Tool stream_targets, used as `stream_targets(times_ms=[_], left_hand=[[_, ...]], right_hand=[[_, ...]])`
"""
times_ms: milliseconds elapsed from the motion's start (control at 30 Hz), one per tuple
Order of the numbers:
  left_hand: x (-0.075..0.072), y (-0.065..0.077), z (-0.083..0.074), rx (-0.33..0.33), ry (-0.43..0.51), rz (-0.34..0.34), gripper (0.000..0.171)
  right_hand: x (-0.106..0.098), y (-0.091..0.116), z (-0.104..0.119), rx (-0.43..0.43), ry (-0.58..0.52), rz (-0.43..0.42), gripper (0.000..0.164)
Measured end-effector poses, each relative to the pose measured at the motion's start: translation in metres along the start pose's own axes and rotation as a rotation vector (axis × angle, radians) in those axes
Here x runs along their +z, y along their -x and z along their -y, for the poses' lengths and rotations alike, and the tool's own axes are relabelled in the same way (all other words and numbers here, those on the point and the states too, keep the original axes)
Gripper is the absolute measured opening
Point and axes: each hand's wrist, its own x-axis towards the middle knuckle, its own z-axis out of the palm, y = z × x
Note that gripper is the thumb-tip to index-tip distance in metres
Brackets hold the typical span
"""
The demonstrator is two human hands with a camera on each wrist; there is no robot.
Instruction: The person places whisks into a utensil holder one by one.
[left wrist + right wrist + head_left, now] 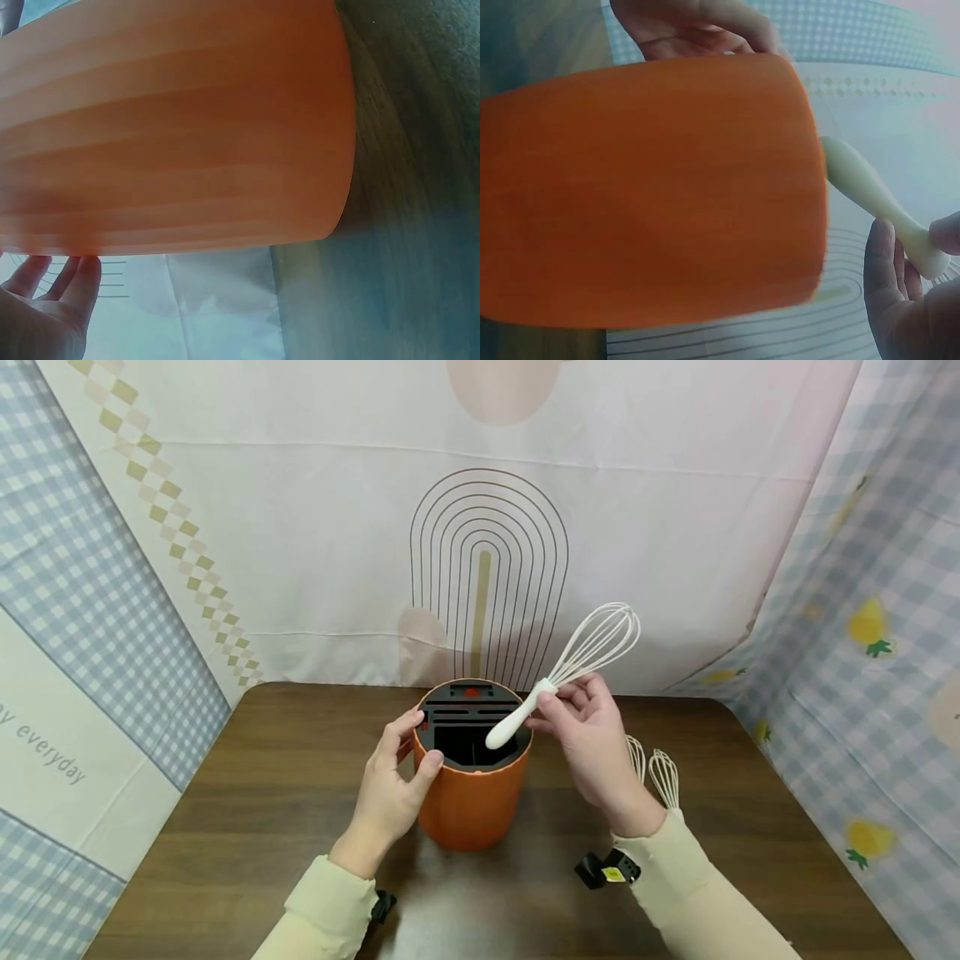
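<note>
Right hand (596,752): white whisk (531,703) pinched by thumb and fingers near its neck.
Its axis is slanted, handle end lowermost at the opening of the orange holder (472,810), which is gripped by the left hand (393,781).

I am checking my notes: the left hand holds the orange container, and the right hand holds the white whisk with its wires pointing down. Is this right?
Not quite: the wires point up and the handle points down, as the head view shows. The left hand does hold the orange container, and the right hand the white whisk.
</note>
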Motion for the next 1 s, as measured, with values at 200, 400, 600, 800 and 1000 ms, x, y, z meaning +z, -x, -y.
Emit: stream_targets(times_ms=[200,400,600,800,1000], left_hand=[[0.000,0.000,0.001,0.010,-0.003,-0.003,0.051],[-0.001,-0.001,0.000,0.018,0.004,-0.010,0.049],[-0.001,-0.002,-0.001,0.010,-0.003,-0.011,0.048],[0.005,-0.002,0.021,0.023,0.005,-0.024,0.050],[0.008,-0.001,0.045,0.023,-0.008,-0.020,0.053]], right_hand=[[0.013,-0.001,-0.011,-0.050,0.074,0.037,0.041],[0.025,-0.001,-0.016,-0.115,0.200,0.072,0.045],[0.042,0.008,0.000,-0.155,0.341,0.090,0.045],[0.051,0.012,0.005,-0.184,0.455,0.098,0.045],[0.050,0.010,-0.005,-0.228,0.506,0.120,0.047]])
